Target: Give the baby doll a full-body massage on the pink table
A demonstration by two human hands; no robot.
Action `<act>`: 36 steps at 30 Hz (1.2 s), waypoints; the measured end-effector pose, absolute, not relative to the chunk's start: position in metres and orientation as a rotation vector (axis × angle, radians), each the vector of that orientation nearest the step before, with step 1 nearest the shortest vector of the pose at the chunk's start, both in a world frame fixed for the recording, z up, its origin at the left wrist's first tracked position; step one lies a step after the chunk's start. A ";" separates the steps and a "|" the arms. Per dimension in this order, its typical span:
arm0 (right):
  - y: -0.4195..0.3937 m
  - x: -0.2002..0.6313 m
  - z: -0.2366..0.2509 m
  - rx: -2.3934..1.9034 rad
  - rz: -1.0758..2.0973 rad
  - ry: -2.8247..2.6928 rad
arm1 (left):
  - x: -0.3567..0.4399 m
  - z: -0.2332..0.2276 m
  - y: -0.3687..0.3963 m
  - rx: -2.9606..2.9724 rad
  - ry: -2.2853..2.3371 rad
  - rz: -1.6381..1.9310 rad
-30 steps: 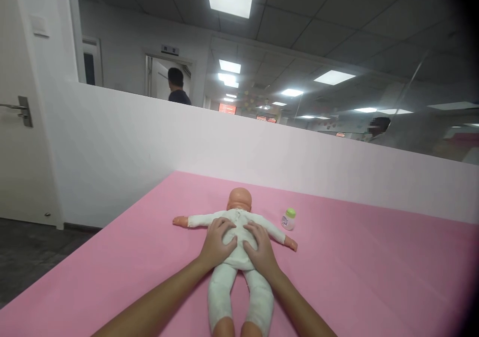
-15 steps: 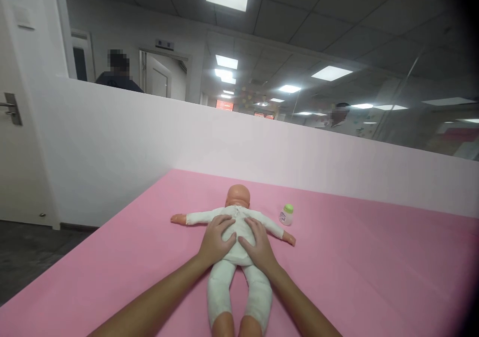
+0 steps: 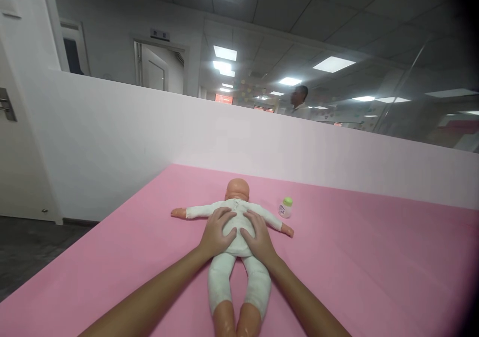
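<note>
A baby doll (image 3: 237, 244) with a white cloth body lies on a pink table, its head away from me and its arms stretched out sideways. Flat on the left side of its torso rests my left hand (image 3: 217, 231), fingers spread. My right hand (image 3: 258, 234) lies on the right side of the torso in the same way, thumb toward the middle. Both thumbs point at each other with a strip of white cloth between them. Beyond the doll's right-hand arm stands a small clear bottle (image 3: 285, 209) with a green cap; neither hand touches it.
The pink tabletop (image 3: 355, 257) meets a low white partition (image 3: 232, 132) at the back. Above it, through glass, a person (image 3: 299, 99) is seen in the room beyond. On the left are a door (image 3: 22, 142) and a dark floor (image 3: 26, 252).
My view has tilted slightly, so the table scene sits higher. Both hands stay on the doll's torso. Behind the glass, one person has moved left; another at far left is mostly out of sight.
</note>
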State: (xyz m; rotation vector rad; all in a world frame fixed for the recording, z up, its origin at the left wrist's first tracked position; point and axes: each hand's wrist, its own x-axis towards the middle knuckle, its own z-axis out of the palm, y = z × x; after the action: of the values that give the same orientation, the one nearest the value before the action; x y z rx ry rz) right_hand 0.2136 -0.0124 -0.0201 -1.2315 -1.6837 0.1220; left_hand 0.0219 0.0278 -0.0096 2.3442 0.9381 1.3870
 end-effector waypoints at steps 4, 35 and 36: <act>-0.013 0.214 -0.015 -1.293 0.171 -1.679 | 0.022 -0.004 0.023 2.324 0.963 1.351; -0.018 0.214 -0.015 -1.245 0.107 -1.626 | 0.025 -0.010 0.025 2.269 1.057 1.397; -0.018 0.214 -0.016 -1.239 0.109 -1.634 | 0.025 -0.011 0.026 2.277 1.061 1.402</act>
State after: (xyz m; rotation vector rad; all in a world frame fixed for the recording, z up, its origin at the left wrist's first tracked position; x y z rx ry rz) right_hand 0.2139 -0.0178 -0.0158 -1.2392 -1.6341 0.1087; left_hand 0.0247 0.0260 -0.0109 2.2770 1.0608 1.4019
